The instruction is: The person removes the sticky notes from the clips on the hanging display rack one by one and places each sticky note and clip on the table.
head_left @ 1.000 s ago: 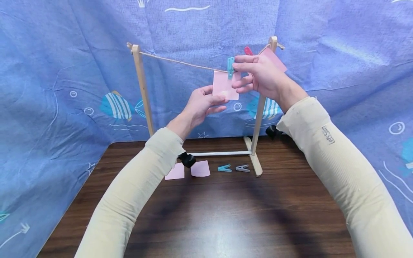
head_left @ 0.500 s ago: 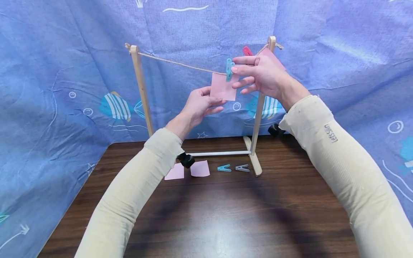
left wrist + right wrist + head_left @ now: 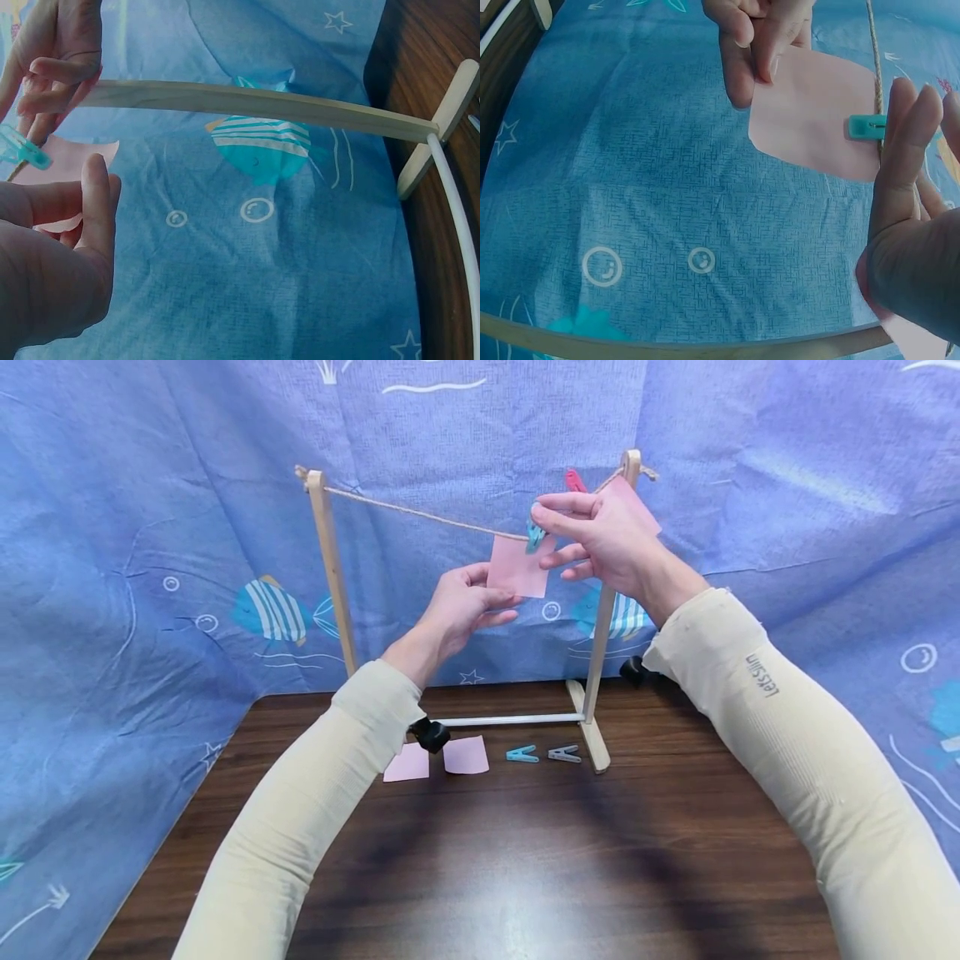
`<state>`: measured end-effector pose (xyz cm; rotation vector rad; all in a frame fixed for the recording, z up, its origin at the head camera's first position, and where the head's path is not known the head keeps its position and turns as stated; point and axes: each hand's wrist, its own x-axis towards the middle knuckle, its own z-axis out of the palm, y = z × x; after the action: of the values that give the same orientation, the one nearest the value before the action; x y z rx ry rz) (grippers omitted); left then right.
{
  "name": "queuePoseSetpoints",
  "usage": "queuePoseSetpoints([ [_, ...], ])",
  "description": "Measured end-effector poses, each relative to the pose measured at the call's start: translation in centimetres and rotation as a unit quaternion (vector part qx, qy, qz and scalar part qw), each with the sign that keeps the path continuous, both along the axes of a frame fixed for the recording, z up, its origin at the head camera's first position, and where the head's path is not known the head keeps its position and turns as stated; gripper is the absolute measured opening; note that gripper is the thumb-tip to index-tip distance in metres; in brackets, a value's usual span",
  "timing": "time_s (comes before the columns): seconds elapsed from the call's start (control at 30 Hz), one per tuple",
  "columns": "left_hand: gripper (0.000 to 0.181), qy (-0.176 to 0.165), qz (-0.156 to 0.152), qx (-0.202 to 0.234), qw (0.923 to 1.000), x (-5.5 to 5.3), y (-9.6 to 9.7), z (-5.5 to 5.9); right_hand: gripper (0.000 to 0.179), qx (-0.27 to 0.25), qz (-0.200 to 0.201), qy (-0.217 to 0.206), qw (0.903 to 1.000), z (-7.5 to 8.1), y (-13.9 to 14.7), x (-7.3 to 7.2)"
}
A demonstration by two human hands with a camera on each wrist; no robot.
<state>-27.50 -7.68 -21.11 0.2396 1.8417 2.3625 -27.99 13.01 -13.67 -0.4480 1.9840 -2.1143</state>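
A pink paper square [image 3: 517,565] hangs at the sagging string [image 3: 427,514], its top edge along the string. My left hand [image 3: 463,603] pinches the sheet's lower left corner between thumb and fingers, seen also in the right wrist view. A light blue clothespin [image 3: 535,537] sits over the string and the paper's top edge. With thumb and forefinger, my right hand [image 3: 603,537] pinches the upper end of this clothespin; its other fingers spread beside the paper. In the right wrist view the clothespin [image 3: 866,127] overlaps the sheet's edge.
Behind my right hand, a red clothespin [image 3: 575,481] and another pink paper [image 3: 634,503] hang near the right wooden post [image 3: 597,652]. On the table [image 3: 525,860] lie two pink papers [image 3: 466,755], a blue clothespin [image 3: 522,754] and a grey clothespin [image 3: 564,753].
My right thumb and forefinger have moved over the clothespin's upper end, and it has tilted. The clothespin and paper sit slightly lower. My left hand keeps its pinch on the paper.
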Motion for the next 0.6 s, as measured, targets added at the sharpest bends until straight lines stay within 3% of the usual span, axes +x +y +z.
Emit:
queuePoseSetpoints([
  [0.33, 0.036, 0.001, -0.021, -0.027, 0.9994, 0.33, -0.32, 0.12, 0.054, 0.016, 0.023, 0.001, 0.9996, 0.10, -0.02, 0.40],
  [0.6, 0.033, 0.007, -0.025, -0.039, 0.9989, 0.54, -0.51, 0.10, 0.050, 0.031, 0.013, 0.019, 0.9993, -0.61, 0.21, 0.37],
])
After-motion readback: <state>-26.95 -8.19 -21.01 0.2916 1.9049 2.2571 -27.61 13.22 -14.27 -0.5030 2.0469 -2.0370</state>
